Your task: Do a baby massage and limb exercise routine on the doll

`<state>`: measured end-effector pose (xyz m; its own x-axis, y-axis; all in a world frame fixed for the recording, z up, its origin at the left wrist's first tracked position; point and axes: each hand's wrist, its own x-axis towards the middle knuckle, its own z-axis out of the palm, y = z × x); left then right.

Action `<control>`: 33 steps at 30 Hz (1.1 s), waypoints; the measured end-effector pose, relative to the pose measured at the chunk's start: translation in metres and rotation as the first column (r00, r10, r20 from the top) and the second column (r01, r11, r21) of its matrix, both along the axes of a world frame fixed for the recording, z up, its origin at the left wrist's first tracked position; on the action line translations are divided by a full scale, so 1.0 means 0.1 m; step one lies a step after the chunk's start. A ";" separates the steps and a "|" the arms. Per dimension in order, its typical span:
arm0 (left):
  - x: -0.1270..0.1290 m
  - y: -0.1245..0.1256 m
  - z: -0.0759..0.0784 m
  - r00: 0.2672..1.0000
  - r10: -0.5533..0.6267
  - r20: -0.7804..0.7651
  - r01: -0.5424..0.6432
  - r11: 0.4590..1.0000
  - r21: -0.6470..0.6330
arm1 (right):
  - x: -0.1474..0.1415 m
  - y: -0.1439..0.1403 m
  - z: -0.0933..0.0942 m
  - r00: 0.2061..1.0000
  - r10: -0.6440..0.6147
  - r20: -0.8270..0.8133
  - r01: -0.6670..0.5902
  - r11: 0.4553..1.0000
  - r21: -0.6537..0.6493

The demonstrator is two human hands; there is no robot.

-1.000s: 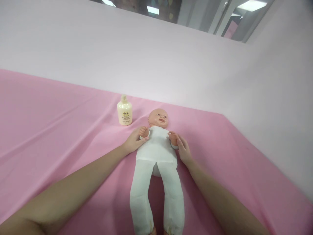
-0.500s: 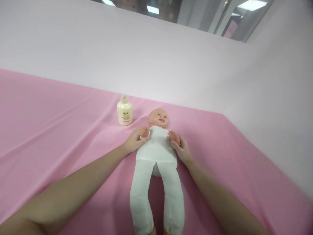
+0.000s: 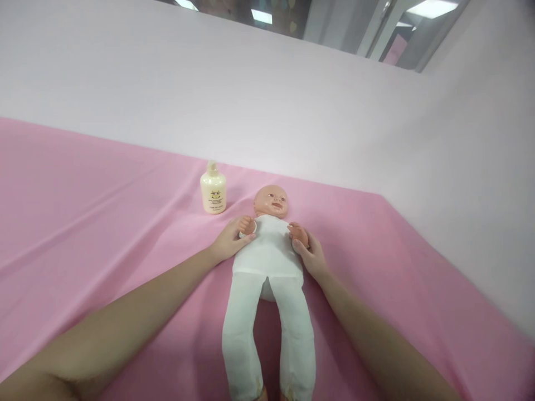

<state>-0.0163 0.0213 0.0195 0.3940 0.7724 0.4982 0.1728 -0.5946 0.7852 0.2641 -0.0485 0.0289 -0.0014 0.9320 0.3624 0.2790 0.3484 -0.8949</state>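
Note:
A baby doll (image 3: 267, 248) in a white cloth body lies on its back, head away from me, with its feet cut off by the lower edge of the view. My left hand (image 3: 228, 240) is closed around the doll's arm on the left side, thumb in front, just below the small fist. On the other side, my right hand (image 3: 312, 257) grips the doll's other arm near its hand. The fingers behind both doll arms are mostly hidden.
A cream pump bottle (image 3: 213, 192) with a dark label stands left of the doll's head. Pink cloth (image 3: 125, 211) with folds covers the surface. Behind it rises a white wall (image 3: 251, 100), with a window (image 3: 334, 28) at the top.

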 end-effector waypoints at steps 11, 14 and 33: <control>0.01 -0.01 0.00 1.000 -0.002 0.000 0.002 1.000 -0.004 | 0.00 0.00 0.01 1.000 0.023 -0.013 -0.023 1.000 0.001; 0.01 0.00 -0.01 1.000 -0.007 0.001 0.007 1.000 0.000 | 0.00 0.00 0.02 1.000 0.025 -0.005 -0.025 1.000 0.002; 0.02 0.00 -0.01 1.000 -0.001 -0.008 0.001 1.000 0.005 | -0.03 -0.01 0.05 0.999 0.009 -0.043 -0.011 0.999 -0.049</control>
<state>-0.0139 0.0210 0.0188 0.3985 0.7693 0.4993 0.1786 -0.5990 0.7805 0.2615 -0.0491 0.0335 0.0036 0.9488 0.3159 0.2369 0.3061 -0.9221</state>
